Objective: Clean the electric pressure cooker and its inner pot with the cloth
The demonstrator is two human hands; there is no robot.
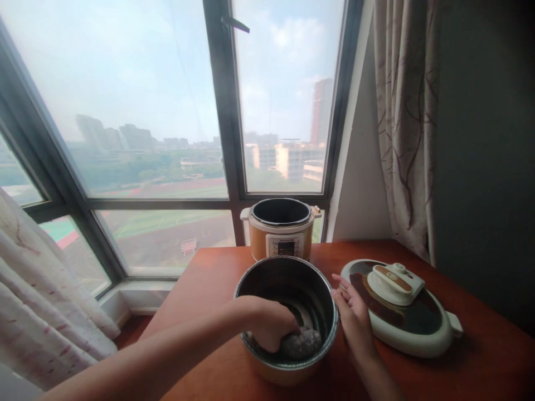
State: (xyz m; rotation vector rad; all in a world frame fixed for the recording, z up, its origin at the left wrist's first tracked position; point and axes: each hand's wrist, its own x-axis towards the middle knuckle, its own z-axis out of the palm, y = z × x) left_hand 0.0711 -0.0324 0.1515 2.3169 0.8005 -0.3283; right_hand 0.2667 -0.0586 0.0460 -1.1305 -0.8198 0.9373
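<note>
A dark-lined inner pot [289,266] stands on the table close to me, its opening tilted slightly my way. My left hand [273,326] reaches down inside it, fingers closed on a bunched grey cloth [304,342] against the inner wall; the fingertips are hidden. At the pot's right side, my right hand [353,306] grips the rim with the thumb near the edge, while some fingers extend outside it.
Behind the pot sits an orange-and-white electric pressure cooker [259,239] without its lid. The cooker's lid [418,337] lies on the right of the reddish wooden table [200,278]. Windows [150,100] rise behind, with curtains [407,128] on both sides.
</note>
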